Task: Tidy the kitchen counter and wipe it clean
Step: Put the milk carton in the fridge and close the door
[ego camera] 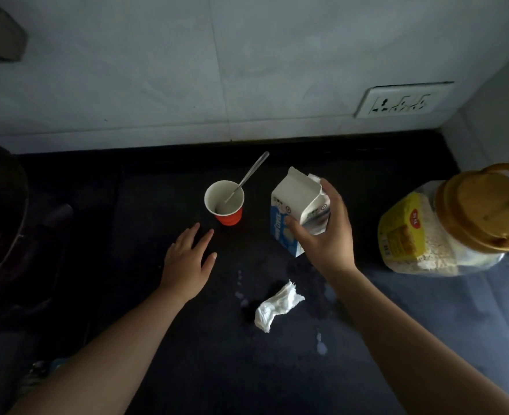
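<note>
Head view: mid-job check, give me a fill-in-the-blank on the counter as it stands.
1. The right hand grips the carton, whose top is ____.
2. The spoon stands in the cup, which is ____ on the outside.
3. The left hand, fingers straight, holds ____.
4. The lidded jar stands on the ____ side of the carton.

Missing words: open; red; nothing; right.
</note>
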Action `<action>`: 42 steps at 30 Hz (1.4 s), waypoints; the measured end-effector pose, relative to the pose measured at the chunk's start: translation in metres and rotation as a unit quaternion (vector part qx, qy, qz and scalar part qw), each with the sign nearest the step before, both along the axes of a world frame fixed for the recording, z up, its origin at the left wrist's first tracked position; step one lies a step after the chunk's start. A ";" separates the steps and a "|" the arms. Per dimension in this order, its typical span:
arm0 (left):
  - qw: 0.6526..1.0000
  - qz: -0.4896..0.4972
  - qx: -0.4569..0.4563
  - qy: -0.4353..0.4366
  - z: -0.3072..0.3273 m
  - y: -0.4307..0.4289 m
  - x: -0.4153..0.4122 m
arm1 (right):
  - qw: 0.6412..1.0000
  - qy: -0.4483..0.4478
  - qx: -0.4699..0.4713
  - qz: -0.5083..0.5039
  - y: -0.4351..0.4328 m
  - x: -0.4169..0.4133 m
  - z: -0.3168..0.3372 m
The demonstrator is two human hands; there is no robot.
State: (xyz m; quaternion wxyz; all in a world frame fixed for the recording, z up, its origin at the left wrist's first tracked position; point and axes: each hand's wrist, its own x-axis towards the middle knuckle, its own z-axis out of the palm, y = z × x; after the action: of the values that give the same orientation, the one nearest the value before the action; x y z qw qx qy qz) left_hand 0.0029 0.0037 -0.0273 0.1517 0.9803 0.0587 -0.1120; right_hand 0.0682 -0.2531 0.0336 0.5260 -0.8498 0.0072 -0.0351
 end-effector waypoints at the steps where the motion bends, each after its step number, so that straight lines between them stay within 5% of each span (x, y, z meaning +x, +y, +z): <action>1: 1.000 0.006 -0.001 0.005 0.005 -0.002 -0.001 | 1.000 0.002 0.002 0.010 -0.002 -0.005 0.005; 10: 0.976 0.181 -0.100 -0.064 0.059 -0.057 -0.106 | 0.988 0.047 0.047 0.138 -0.041 -0.090 0.028; 18: 0.802 0.480 -0.340 -0.107 0.064 -0.160 -0.277 | 0.940 0.110 0.054 0.317 -0.095 -0.178 0.024; 27: 0.625 0.674 -0.375 -0.117 0.050 -0.246 -0.426 | 0.839 0.142 -0.009 0.526 -0.083 -0.251 0.016; 33: 0.547 0.737 -0.360 -0.168 0.060 -0.290 -0.512 | 0.718 0.146 -0.043 0.679 -0.058 -0.317 0.024; 42: 0.428 0.805 -0.326 -0.251 0.067 -0.324 -0.690 | 0.631 0.067 -0.051 0.771 -0.008 -0.518 0.033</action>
State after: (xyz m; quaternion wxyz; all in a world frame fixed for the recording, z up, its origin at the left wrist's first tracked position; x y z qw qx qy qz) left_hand -0.6874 -0.3199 0.0402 0.4893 0.3513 0.7393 0.3009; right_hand -0.4499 -0.2611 0.0667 0.3153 -0.5709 -0.6175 0.4398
